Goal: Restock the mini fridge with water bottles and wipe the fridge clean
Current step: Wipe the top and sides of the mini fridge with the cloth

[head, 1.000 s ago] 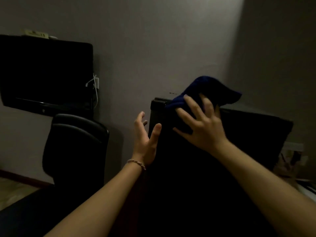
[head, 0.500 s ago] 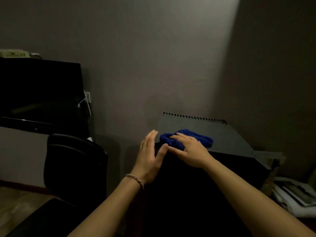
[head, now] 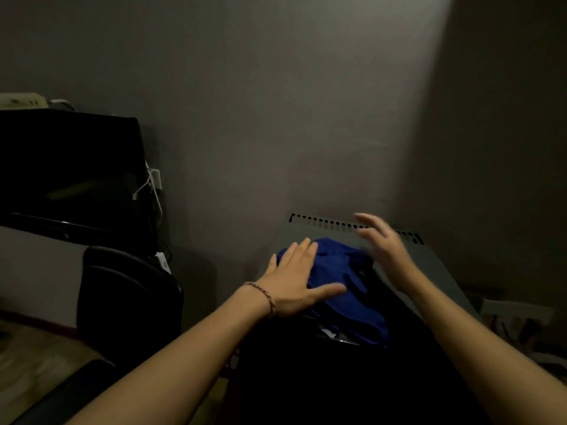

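Note:
A dark mini fridge point(head: 429, 265) stands against the wall, its grey top showing a row of vent slots at the back. A blue cloth point(head: 343, 280) lies spread on the top's front left part and hangs a little over the front edge. My left hand point(head: 294, 280) rests flat on the cloth's left side, fingers apart. To the right of the cloth my right hand point(head: 383, 246) hovers blurred above the fridge top, fingers spread and holding nothing. No water bottles are visible.
A black chair point(head: 129, 296) stands left of the fridge. Behind it a dark screen point(head: 67, 167) sits on a ledge with white cables beside it. Papers and clutter point(head: 515, 320) lie at the right. The room is dim.
My right hand has let go of the cloth and lifted off to the right. The left hand has moved onto the cloth, which now lies spread further over the fridge top.

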The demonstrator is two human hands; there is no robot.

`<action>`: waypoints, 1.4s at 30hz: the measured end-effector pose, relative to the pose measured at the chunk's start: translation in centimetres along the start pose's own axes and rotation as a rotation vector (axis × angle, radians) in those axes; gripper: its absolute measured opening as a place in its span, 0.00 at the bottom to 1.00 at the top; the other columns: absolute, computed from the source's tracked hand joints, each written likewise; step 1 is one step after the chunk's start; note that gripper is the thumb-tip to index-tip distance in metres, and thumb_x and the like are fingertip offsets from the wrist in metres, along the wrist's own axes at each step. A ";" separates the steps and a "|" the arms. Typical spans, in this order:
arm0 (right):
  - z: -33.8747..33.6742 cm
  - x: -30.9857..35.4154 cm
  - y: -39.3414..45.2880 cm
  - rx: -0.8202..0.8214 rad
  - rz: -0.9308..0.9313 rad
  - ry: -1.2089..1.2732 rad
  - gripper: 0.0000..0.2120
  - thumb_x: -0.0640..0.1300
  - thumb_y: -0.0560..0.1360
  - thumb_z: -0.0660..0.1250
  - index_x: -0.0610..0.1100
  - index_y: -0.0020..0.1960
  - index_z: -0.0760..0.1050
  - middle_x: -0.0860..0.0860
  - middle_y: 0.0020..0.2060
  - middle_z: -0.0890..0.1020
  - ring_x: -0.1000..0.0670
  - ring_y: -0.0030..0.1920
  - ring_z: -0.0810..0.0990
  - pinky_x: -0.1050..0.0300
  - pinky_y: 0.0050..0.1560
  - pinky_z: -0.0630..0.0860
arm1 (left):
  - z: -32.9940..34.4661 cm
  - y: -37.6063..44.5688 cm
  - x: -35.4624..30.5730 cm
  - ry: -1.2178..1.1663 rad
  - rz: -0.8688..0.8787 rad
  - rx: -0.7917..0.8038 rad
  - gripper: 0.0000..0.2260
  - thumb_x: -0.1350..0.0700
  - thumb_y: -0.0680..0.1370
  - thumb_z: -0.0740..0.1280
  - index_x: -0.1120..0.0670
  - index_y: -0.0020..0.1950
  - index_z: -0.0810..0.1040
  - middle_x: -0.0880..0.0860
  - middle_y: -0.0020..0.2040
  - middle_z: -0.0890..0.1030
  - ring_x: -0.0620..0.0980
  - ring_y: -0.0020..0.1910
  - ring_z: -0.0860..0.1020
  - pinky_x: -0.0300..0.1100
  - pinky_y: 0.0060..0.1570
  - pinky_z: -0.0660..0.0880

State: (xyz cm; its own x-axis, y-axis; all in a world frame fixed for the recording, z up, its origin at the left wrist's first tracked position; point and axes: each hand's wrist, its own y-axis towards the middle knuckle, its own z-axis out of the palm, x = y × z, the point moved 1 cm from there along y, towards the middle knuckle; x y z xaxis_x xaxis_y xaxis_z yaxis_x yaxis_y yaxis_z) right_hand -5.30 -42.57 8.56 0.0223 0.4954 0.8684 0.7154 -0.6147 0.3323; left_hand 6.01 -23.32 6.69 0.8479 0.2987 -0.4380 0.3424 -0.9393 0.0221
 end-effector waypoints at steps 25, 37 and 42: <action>-3.3 -7.8 3.9 0.298 0.263 -0.984 0.37 0.73 0.72 0.36 0.65 0.79 0.48 0.56 0.81 0.49 0.51 0.80 0.46 0.45 0.78 0.44 | -2.9 15.7 13.2 -0.471 -0.101 -0.332 0.27 0.38 0.69 0.76 0.50 0.63 0.78 0.46 0.62 0.72 0.46 0.62 0.73 0.41 0.62 0.69; 6.2 -4.5 5.5 0.503 0.174 -1.059 0.34 0.74 0.73 0.38 0.68 0.78 0.41 0.57 0.80 0.40 0.50 0.80 0.38 0.39 0.77 0.38 | 0.9 -0.9 12.1 -0.760 0.041 -0.339 0.27 0.33 0.61 0.76 0.37 0.59 0.79 0.32 0.70 0.67 0.30 0.69 0.65 0.34 0.67 0.62; 8.5 -4.1 6.4 0.502 0.174 -1.049 0.28 0.68 0.79 0.40 0.68 0.77 0.41 0.56 0.80 0.41 0.51 0.80 0.38 0.40 0.76 0.38 | 3.1 -5.1 12.3 -0.915 0.021 -0.385 0.28 0.32 0.63 0.75 0.32 0.62 0.76 0.34 0.67 0.72 0.34 0.69 0.69 0.39 0.67 0.65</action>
State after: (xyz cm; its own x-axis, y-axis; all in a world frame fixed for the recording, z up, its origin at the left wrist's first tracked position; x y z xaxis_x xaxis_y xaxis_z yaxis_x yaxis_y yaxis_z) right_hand 5.10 -43.34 4.04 0.5432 0.8356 0.0812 0.8358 -0.5291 -0.1469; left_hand 13.44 -15.38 -1.58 0.2712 -0.1149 -0.9556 0.5768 -0.7754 0.2569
